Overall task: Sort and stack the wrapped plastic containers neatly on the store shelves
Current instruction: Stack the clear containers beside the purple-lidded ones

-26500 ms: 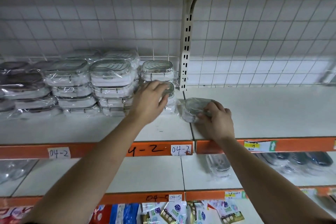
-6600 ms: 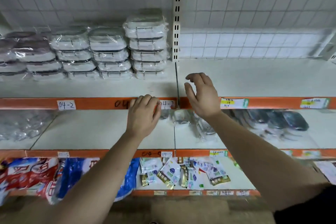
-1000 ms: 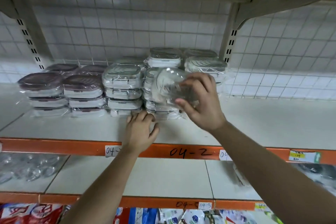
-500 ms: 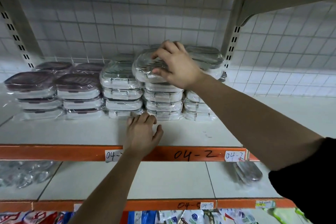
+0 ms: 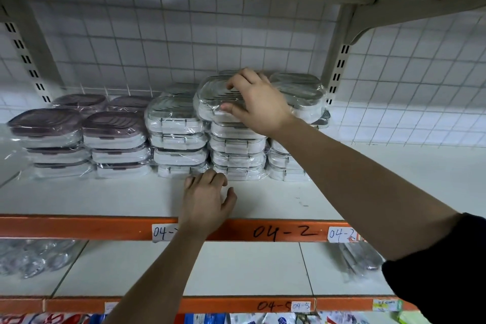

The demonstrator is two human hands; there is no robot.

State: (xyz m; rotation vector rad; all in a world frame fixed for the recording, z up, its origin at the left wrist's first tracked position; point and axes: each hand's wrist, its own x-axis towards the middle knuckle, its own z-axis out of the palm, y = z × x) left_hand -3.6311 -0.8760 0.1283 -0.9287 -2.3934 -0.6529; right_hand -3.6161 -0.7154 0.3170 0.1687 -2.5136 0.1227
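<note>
Clamping the clear-wrapped white plastic container with a grey lid (image 5: 214, 98), the fingers (image 5: 238, 81) of the right hand (image 5: 259, 105) curl over its top while the thumb presses against its front edge. That container sits at the top of the middle stack of wrapped grey-lidded containers (image 5: 236, 151), set a little to the left of the ones below it. The left hand (image 5: 206, 204) rests palm down on the white shelf board (image 5: 342, 192), its fingers loosely apart and holding nothing, with the fingertips just beside the lowest containers. A shorter stack of the same grey-lidded containers (image 5: 175, 137) stands touching on the left, and another stack (image 5: 298, 92) stands on the right. Further left are two stacks of wrapped purple-lidded containers (image 5: 79, 134), with more behind them. The board's orange front edge (image 5: 79, 227) carries handwritten "04-2" labels. Behind the stacks runs a white wire grid backing (image 5: 184, 34). On the lower shelf (image 5: 236, 268), clear wrapped items (image 5: 34, 258) lie at the far left and others (image 5: 360, 258) lie at the right.
</note>
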